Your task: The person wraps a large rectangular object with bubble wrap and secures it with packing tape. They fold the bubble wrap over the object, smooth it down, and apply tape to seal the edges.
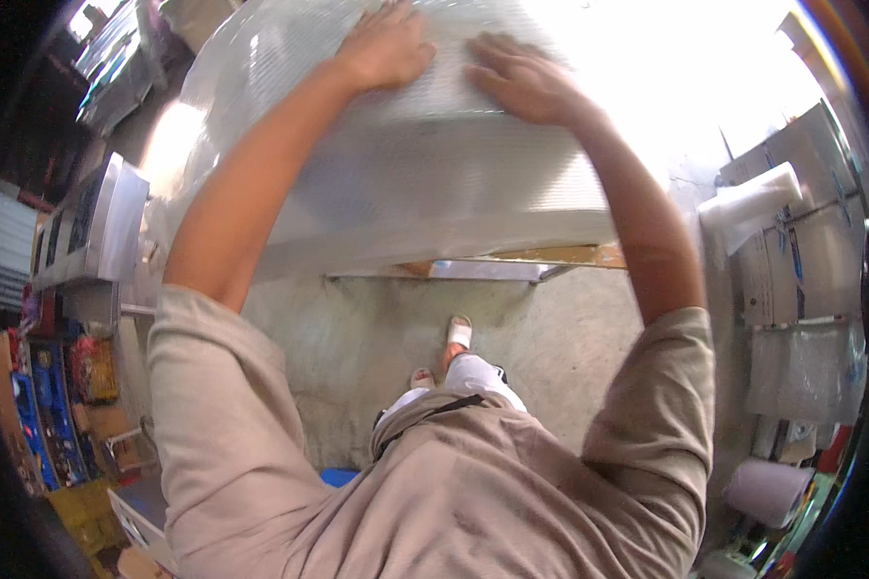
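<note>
A wide sheet of bubble wrap covers a large bulky thing in front of me and hangs down over its near side. What lies beneath the wrap is hidden. My left hand rests on top of the sheet, its fingers stretched toward the far side. Beside it, a short gap to the right, my right hand is also on the wrap, slightly blurred, with its fingers extended. Neither hand grips anything. Strong glare washes out the wrap's right part.
A wooden board edge shows below the wrap, above the concrete floor. At left stand a metal appliance and shelves with blue and red items. Along the right are a clear plastic roll, wrapped cartons and a pale purple roll.
</note>
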Motion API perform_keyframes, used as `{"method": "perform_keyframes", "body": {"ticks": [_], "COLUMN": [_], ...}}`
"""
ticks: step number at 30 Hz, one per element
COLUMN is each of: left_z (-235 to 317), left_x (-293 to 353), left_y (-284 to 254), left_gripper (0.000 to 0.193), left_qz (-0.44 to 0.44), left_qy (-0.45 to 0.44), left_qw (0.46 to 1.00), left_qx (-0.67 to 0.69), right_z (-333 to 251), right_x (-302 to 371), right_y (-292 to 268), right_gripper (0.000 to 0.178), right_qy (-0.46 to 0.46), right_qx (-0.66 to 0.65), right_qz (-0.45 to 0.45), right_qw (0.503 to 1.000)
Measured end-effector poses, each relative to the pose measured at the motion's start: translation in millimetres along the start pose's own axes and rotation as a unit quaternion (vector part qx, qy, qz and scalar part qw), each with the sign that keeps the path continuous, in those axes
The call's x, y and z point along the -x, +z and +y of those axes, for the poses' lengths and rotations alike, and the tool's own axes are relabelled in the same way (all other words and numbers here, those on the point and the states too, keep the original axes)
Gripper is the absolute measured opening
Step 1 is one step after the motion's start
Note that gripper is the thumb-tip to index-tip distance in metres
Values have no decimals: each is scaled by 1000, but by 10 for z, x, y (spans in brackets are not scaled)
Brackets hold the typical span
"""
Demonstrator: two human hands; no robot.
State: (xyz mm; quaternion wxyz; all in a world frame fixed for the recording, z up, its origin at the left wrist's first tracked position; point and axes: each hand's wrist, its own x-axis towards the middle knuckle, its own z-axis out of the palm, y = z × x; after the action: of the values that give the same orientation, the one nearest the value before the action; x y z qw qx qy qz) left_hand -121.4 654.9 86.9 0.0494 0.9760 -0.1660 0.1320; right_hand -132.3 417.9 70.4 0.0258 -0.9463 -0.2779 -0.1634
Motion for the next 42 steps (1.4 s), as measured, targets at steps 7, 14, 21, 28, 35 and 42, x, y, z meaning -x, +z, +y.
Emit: {"method": "perform_keyframes", "body": {"ticks": [7, 14, 21, 28, 35, 42], "left_z": [761, 533, 1362, 1180, 1375, 2050], "left_x": [-196, -485, -746, -731, -692, -769], "left_y": [90, 235, 181, 242, 231, 136], "left_gripper": [80, 81, 72, 84, 79, 55], "left_qz": [-47, -180, -108, -96, -41, 226], "left_qy": [-97, -80, -375, -380, -382, -395], "left_qw": [979, 974, 919, 919, 920, 881], "left_qx": [170, -116, -57, -50, -74, -128], "right_z": [231, 1915, 3532, 4046, 4198, 4483], "right_x": [409, 2076, 1656, 236, -860, -1709], "right_y": [-48, 316, 686, 1452, 1930, 2475], "right_gripper": [32, 27, 31, 33, 90, 73], "right_qy": [-76, 118, 212, 218, -2, -129], "right_qx": [-206, -157, -438, -709, -289, -274], "right_qz": [446, 385, 123, -91, 26, -118], "right_qw": [868, 902, 865, 664, 957, 946]}}
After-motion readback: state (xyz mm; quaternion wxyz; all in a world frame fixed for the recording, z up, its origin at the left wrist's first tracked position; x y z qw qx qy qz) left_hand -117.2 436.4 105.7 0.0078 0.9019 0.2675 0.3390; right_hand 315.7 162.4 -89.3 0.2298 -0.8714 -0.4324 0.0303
